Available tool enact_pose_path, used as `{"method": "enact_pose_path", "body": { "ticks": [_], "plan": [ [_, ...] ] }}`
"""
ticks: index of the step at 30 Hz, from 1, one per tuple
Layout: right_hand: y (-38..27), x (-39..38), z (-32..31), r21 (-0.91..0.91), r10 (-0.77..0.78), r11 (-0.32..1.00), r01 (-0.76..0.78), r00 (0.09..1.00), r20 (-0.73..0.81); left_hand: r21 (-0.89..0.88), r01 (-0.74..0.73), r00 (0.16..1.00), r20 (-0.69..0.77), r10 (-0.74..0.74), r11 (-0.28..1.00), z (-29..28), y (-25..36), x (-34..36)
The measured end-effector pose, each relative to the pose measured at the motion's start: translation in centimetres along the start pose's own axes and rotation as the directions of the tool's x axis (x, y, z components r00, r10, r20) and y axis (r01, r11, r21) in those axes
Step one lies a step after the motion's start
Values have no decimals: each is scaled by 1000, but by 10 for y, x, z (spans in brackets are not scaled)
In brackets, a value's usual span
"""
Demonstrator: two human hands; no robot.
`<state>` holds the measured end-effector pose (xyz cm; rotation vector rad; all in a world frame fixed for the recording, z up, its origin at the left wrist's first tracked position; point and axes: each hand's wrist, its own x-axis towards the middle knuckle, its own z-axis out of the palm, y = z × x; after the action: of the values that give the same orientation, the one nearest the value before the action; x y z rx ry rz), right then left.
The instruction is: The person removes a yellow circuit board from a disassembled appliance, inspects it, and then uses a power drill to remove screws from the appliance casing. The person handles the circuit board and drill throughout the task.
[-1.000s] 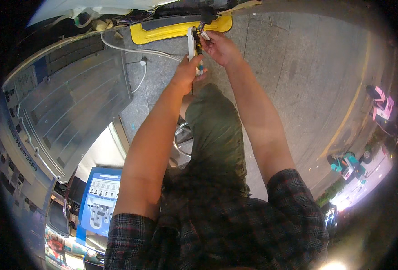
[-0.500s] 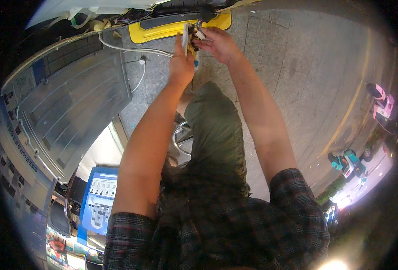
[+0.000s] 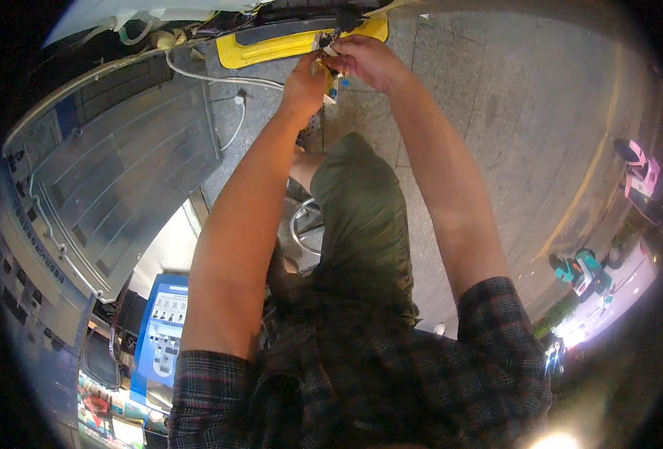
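My left hand (image 3: 304, 86) is closed on a narrow electronic module (image 3: 330, 94) with a pale edge and yellow and blue parts, partly hidden by the fingers. My right hand (image 3: 367, 60) is beside it, its thumb and fingers pinched on a small white connector (image 3: 330, 49) at the module's upper end. Dark wires (image 3: 339, 32) run up from there. Behind both hands lies a yellow frame with a dark strip (image 3: 253, 52). The fine parts between my fingers are too small to make out.
A metal panel (image 3: 114, 179) and a white cable (image 3: 238, 120) are at the left, above a blue illustrated board (image 3: 163, 333). Dangling wires line the top edge. A round metal stool (image 3: 305, 224) is by my leg on the paving. Pink (image 3: 638, 172) and teal scooters (image 3: 582, 273) stand at the right.
Both hands have moved up toward the yellow frame with the module. My left fingers have shifted upward along it, while my right fingers stay pinched at the white connector.
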<state>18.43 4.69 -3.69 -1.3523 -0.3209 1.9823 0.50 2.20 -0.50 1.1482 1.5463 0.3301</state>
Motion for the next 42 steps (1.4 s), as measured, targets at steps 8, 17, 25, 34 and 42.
{"method": "enact_pose_path", "body": {
  "ticks": [8, 17, 25, 34, 42],
  "plan": [
    [-9, 0, 5, -107, -21, 994, 19, 1000, -11, -30, -111, 993, -33, 109, 993, 5, -1, 0],
    [-10, 0, 2, -164, -15, 986, 20, 1000, 27, 100, -53, 998, -27, 56, 994, 0, 6, 10],
    [-22, -4, 2, -297, 19, 955, -23, 1000, -17, 321, -277, 957, 6, 290, 906, -4, -1, 25],
    [-30, 0, 4, -561, -14, 828, -4, 1000, -28, 371, -319, 944, 44, 327, 872, 0, -9, 43],
    [-22, 7, -2, -439, -54, 898, 23, 997, -59, 347, -259, 965, 48, 258, 902, 5, 2, 39]
  ]
}}
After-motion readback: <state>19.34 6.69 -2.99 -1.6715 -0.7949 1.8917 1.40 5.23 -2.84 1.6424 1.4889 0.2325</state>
